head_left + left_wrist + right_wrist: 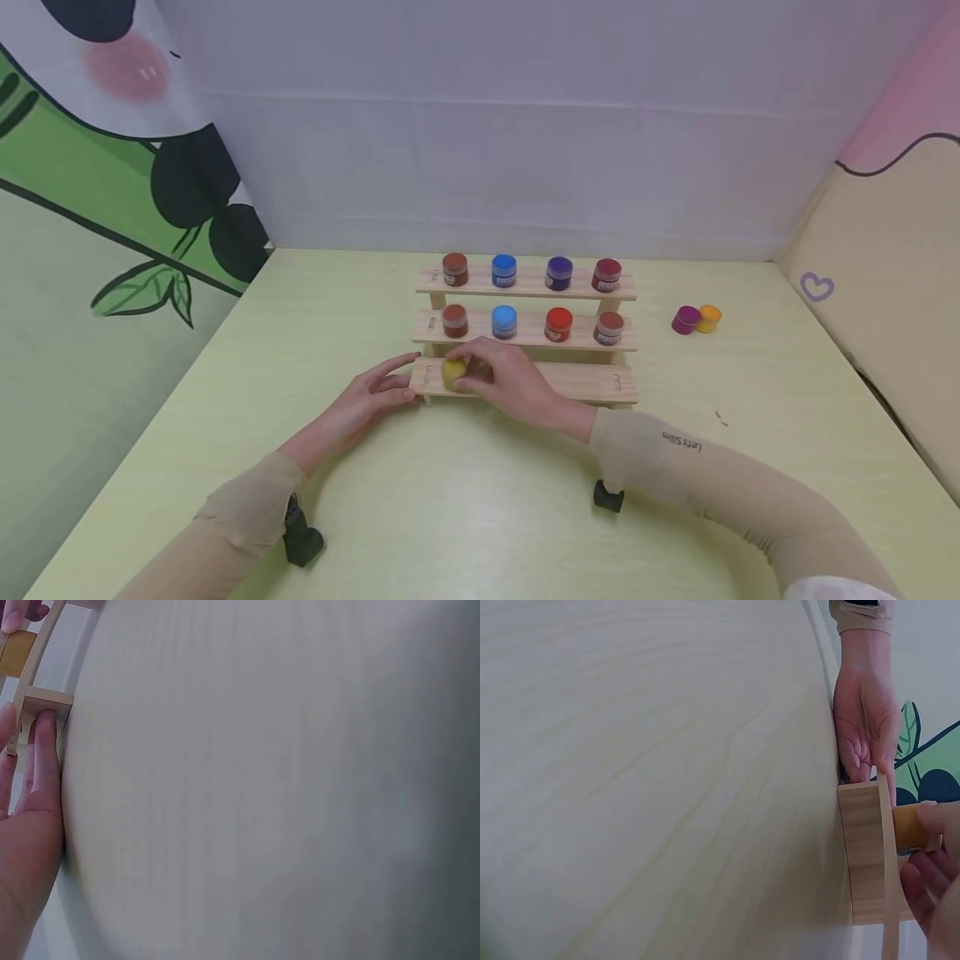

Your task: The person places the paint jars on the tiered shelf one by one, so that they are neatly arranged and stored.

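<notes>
My right hand (513,379) pinches a small yellow paint jar (453,374) by its sides, at the left part of the lowest tier of a wooden rack (577,381). In the right wrist view, the jar (909,827) touches or nearly touches the plank. At the rack's left end my left hand (371,400) holds the lowest plank, the thumb near its front corner. The left wrist view shows fingers (46,761) reaching under that plank. On the middle tier stand brown jars, a light blue jar (504,322) and a red jar (558,324).
The top tier carries a brown jar (454,269), a blue jar (504,271), a dark violet jar (558,273) and a dark red jar (607,275). Right of the rack, a purple jar (686,320) and an orange jar (708,318) stand together on the table (465,500).
</notes>
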Demonstrator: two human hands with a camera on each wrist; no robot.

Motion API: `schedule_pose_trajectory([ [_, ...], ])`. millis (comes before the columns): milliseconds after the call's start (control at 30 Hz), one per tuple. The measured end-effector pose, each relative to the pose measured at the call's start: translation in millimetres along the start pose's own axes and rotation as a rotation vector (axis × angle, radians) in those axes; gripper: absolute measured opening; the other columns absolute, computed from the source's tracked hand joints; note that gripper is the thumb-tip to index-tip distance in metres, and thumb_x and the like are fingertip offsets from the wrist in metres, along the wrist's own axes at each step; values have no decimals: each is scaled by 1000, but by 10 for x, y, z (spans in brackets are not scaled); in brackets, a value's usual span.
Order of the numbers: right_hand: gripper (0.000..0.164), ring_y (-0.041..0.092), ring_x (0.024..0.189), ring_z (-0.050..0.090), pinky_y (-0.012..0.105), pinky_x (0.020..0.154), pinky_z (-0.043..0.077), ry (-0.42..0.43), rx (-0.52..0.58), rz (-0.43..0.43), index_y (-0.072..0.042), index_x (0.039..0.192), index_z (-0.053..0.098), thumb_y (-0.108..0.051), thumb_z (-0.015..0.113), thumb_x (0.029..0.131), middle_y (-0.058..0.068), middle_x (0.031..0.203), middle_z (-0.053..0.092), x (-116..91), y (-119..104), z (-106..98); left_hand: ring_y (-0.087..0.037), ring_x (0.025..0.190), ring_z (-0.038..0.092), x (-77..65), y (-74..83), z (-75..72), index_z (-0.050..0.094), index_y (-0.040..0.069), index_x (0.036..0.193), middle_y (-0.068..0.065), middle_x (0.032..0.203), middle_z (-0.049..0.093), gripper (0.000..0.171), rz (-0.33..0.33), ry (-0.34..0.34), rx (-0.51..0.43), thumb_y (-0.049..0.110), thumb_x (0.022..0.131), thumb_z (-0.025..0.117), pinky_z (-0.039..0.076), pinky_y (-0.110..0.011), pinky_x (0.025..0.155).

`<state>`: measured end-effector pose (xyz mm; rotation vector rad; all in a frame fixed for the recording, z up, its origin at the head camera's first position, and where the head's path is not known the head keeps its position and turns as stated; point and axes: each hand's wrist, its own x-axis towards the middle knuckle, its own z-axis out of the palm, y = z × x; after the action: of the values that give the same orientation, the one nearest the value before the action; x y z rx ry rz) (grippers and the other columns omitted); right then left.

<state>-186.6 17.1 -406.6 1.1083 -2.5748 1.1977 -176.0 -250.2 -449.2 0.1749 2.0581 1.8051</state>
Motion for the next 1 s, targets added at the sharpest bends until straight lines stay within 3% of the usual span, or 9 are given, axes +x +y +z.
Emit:
schedule_pose_trajectory([
  [400,32,9,95,66,19,79,54,15,32,-19,-15,120,67,-17,73,89,-2,114,70,-11,29,11,-7,119,61,-10,7,-2,30,22,156,-21,149,48,67,0,-1,8,24,98,63,49,-19,98],
  [600,40,14,99,67,23,82,56,-10,46,-24,-13,127,64,-17,74,89,0,120,70,-33,41,-29,-5,116,62,-11,5,-1,29,20,156,-22,150,47,66,12,-6,-5,22,98,62,50,-20,97],
  [800,44,16,102,67,22,79,57,5,32,-55,-11,129,63,-16,76,87,2,122,70,-69,23,-163,-4,115,62,3,-3,-6,28,19,157,-24,149,46,67,22,-10,-14,20,98,61,51,-20,97],
  [1000,46,19,96,68,23,73,58,104,-36,-154,-7,128,63,-11,77,85,9,118,71,-69,-59,-436,-3,116,62,5,-5,2,28,18,157,-24,151,44,68,19,-11,-20,19,98,62,50,-19,97],
])
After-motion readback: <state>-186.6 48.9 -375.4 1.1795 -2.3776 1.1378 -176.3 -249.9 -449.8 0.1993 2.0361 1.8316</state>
